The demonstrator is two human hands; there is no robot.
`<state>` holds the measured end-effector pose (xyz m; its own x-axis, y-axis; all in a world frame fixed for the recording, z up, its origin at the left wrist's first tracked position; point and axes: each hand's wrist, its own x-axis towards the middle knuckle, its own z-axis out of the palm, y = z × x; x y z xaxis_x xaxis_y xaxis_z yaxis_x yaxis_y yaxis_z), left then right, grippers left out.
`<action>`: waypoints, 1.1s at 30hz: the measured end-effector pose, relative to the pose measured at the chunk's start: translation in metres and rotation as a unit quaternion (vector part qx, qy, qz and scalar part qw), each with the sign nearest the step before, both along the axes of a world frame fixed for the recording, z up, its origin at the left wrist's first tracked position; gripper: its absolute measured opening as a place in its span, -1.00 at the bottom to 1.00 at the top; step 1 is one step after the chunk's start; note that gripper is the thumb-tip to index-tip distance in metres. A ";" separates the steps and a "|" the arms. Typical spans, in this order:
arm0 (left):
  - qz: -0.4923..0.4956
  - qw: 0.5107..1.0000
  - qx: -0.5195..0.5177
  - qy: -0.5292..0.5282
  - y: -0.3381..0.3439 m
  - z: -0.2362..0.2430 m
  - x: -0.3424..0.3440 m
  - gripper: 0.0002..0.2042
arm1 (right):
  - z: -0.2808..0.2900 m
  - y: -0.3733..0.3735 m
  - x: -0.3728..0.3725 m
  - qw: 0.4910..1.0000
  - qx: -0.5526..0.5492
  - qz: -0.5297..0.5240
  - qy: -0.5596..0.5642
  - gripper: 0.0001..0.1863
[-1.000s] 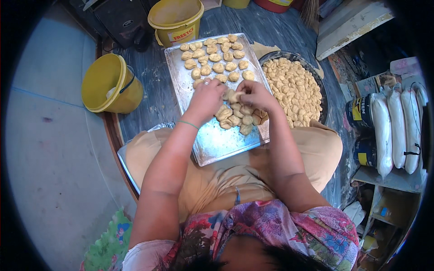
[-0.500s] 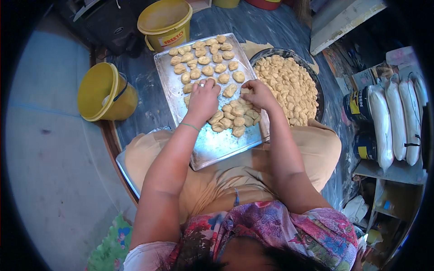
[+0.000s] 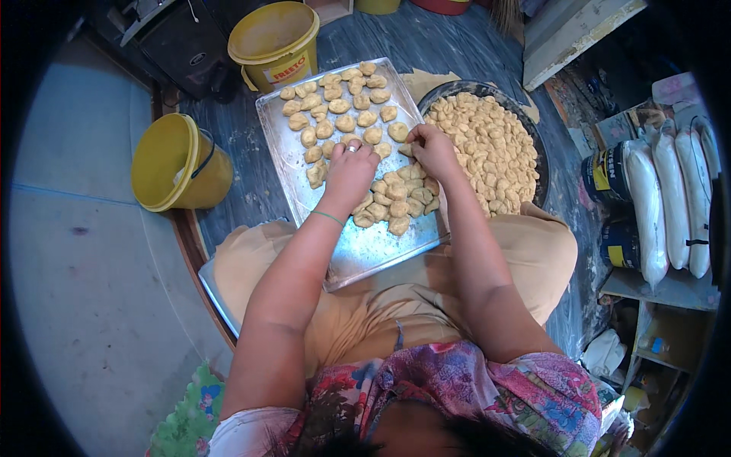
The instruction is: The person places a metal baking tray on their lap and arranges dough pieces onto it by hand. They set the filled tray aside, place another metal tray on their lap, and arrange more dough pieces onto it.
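Observation:
A shiny metal baking tray rests across my lap, its far half covered with small tan dough pieces. My left hand lies palm down on the pieces in the tray's middle, fingers spread a little, a ring on one finger. My right hand is at the tray's right edge, its fingertips pinched on one dough piece. Just right of it stands a dark round pan heaped with more dough pieces.
A yellow bucket with a lid stands beyond the tray, and an open yellow bucket to its left. A second tray edge shows under my left knee. White sacks and tins crowd the right.
Both hands have stayed on the tray's middle pieces; my right hand has shifted slightly toward the tray's right edge. The view has tilted a little.

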<state>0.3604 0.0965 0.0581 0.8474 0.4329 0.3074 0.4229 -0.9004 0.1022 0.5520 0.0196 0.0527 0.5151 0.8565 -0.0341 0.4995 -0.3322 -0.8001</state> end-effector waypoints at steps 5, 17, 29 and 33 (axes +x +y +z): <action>-0.023 0.999 -0.021 -0.041 -0.003 0.004 0.000 -0.87 | -0.004 0.010 -0.003 0.997 0.077 -0.006 -0.007 -0.87; 0.146 0.974 -0.172 -0.027 0.007 0.044 -0.042 -0.92 | 0.007 -0.025 -0.017 0.996 -0.069 -0.012 -0.052 -0.81; 0.159 0.963 -0.210 0.056 -0.004 0.065 -0.092 -0.86 | 0.015 0.049 -0.050 0.946 -0.017 0.102 -0.307 -0.76; 0.173 0.966 -0.183 0.054 0.005 0.058 -0.089 -0.83 | 0.020 0.050 -0.062 0.951 0.039 0.162 -0.260 -0.77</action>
<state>0.2710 0.1015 0.1161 0.6505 0.7595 -0.0012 0.7185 -0.6149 0.3249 0.4901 0.0695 0.0725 0.1536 0.9623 0.2244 0.9005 -0.0429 -0.4326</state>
